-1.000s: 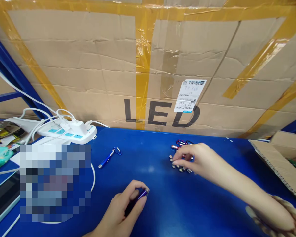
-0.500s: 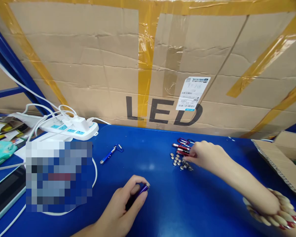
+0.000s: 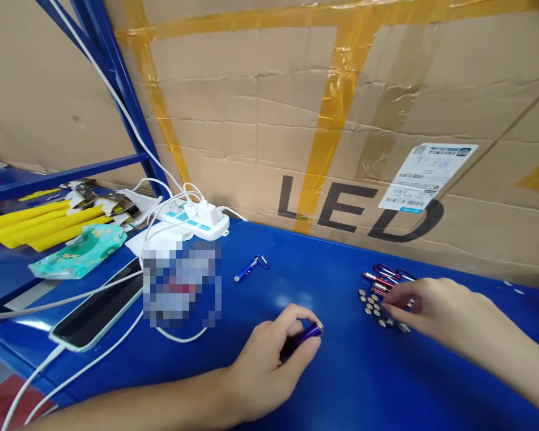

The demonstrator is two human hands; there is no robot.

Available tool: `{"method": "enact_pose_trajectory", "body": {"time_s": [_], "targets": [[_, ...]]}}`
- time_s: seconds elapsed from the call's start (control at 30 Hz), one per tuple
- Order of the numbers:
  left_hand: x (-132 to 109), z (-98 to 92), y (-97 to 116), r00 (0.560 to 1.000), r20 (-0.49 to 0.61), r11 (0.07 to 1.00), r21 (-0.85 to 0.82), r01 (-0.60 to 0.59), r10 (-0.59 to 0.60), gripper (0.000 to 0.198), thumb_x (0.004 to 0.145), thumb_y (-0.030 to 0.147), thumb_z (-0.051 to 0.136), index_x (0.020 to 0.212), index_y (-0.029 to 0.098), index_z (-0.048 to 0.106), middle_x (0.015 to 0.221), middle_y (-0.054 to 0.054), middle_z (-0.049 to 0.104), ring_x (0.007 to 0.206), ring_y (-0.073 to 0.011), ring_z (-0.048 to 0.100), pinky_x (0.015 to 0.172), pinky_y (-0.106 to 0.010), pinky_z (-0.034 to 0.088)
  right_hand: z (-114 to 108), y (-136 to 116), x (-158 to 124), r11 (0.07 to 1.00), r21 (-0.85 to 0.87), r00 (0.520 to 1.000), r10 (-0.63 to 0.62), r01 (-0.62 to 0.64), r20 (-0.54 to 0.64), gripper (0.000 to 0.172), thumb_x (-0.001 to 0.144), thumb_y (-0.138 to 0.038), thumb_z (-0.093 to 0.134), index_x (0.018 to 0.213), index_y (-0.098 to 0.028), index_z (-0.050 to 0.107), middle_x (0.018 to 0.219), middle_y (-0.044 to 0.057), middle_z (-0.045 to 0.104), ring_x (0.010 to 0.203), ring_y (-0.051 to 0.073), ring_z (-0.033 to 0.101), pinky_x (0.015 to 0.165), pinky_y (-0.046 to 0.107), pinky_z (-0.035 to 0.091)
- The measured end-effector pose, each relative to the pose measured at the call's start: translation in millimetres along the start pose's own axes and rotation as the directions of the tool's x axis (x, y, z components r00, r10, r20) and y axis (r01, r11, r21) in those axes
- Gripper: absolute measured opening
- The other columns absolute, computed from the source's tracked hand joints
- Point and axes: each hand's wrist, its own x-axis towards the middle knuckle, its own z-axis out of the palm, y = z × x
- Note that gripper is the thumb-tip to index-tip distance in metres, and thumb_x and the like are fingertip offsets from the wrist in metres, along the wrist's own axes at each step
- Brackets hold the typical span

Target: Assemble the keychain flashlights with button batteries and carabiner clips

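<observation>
My left hand (image 3: pixel 273 365) is curled around a small purple metal penlight tube (image 3: pixel 312 333), its shiny end showing past the thumb and index finger. Over on the right, my right hand (image 3: pixel 431 305) has its thumb and fingers drawn together at a pile of silver button cells (image 3: pixel 372 305). What lies between those fingertips, if anything, is too small and covered to make out. Just behind the cells lie red penlights (image 3: pixel 379 279) with carabiner clips, partly hidden by my right hand. A blue penlight (image 3: pixel 246 272) with a blue carabiner rests alone further left.
A white power strip (image 3: pixel 211 226) with plugs and cables stands at the back left. In front of it are a phone (image 3: pixel 96 308), a green soft packet (image 3: pixel 83 251) and yellow rods (image 3: pixel 54 224). A large taped cardboard box (image 3: pixel 233 120) walls off the back of the blue table (image 3: pixel 341 383).
The view has turned left, bringing in the phone and yellow rods. My left hand keeps its grip on the purple tube; my right hand stays at the button cells, its fingers slightly shifted.
</observation>
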Motion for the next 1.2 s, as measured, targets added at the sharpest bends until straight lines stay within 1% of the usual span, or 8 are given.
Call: {"method": "enact_pose_trajectory", "body": {"time_s": [0.1,0.17,0.33,0.43,0.53,0.8,1.0,1.2], "targets": [[-1,0.4,2,1.000,-0.010,1.000,0.005,0.021,-0.021,0.012,0.089,0.021,0.043,0.097,0.019,0.051,0.057,0.008,0.038,0.049,-0.0096,0.033,0.048,-0.021,0.026,5,-14,-6,0.946,0.253,0.979,-0.197,0.204,-0.054,0.015,0.074,-0.035,0.060,0.076,-0.027,0.073,0.070,0.003,0.070,0.062,0.021,0.065,0.052,0.030,0.047],[-1,1.0,1,0.999,0.003,0.999,0.025,0.038,-0.038,0.012,0.088,0.022,0.044,0.097,0.019,0.052,0.059,0.007,0.043,0.051,-0.0099,0.037,0.049,-0.021,0.027,12,-29,-10,0.823,0.488,0.948,-0.318,0.290,-0.028,0.024,0.078,-0.042,0.056,0.079,-0.023,0.071,0.067,0.003,0.068,0.057,0.016,0.063,0.048,0.026,0.048],[6,-0.8,-5,0.994,-0.038,0.989,0.102,0.109,-0.106,0.012,0.088,0.021,0.045,0.095,0.018,0.054,0.059,0.006,0.046,0.054,-0.0114,0.043,0.053,-0.022,0.032,41,-61,-15,0.435,0.900,0.913,-0.350,-0.042,0.211,0.041,0.071,-0.054,0.063,0.082,-0.015,0.063,0.049,-0.003,0.055,0.042,0.009,0.051,0.033,0.017,0.042],[11,-2.3,-8,0.990,-0.075,0.991,0.053,0.124,-0.120,0.010,0.088,0.021,0.048,0.092,0.018,0.055,0.068,0.004,0.055,0.063,-0.0126,0.051,0.060,-0.021,0.037,56,-65,-16,0.220,0.963,0.898,-0.376,-0.154,0.229,0.042,0.070,-0.055,0.066,0.080,-0.014,0.060,0.047,-0.005,0.053,0.036,0.005,0.044,0.031,0.013,0.038],[13,-2.4,-10,0.991,-0.062,0.993,0.028,0.116,-0.114,0.007,0.086,0.021,0.050,0.090,0.018,0.056,0.077,0.001,0.062,0.073,-0.0141,0.057,0.067,-0.022,0.041,64,-64,-15,0.109,0.975,0.899,-0.378,-0.192,0.219,0.040,0.070,-0.053,0.067,0.079,-0.014,0.059,0.045,-0.006,0.054,0.031,0.003,0.040,0.029,0.012,0.035],[15,-1.1,-15,0.989,-0.025,0.988,0.029,0.149,-0.149,0.012,0.085,0.023,0.052,0.093,0.020,0.060,0.086,-0.001,0.065,0.082,-0.0180,0.059,0.066,-0.024,0.042,67,-60,-12,-0.014,0.967,0.882,-0.412,-0.256,0.228,0.036,0.067,-0.046,0.072,0.078,-0.013,0.062,0.043,-0.006,0.055,0.030,0.002,0.041,0.028,0.011,0.036],[16,-1.7,-21,0.996,-0.023,0.992,0.081,0.091,-0.090,0.017,0.086,0.024,0.053,0.095,0.022,0.068,0.083,-0.002,0.066,0.074,-0.0166,0.057,0.062,-0.023,0.041,66,-59,-11,0.035,0.954,0.864,-0.415,-0.296,0.284,0.031,0.063,-0.039,0.077,0.071,-0.012,0.063,0.043,-0.005,0.057,0.029,0.003,0.043,0.027,0.010,0.038],[17,-3.4,-24,0.999,-0.008,0.992,0.122,-0.042,0.043,0.020,0.088,0.021,0.053,0.098,0.022,0.071,0.065,0.001,0.057,0.058,-0.0126,0.052,0.052,-0.020,0.038,64,-56,-9,0.065,0.936,0.839,-0.425,-0.345,0.338,0.028,0.059,-0.033,0.079,0.070,-0.011,0.065,0.043,-0.005,0.059,0.028,0.004,0.046,0.025,0.011,0.040]]}}
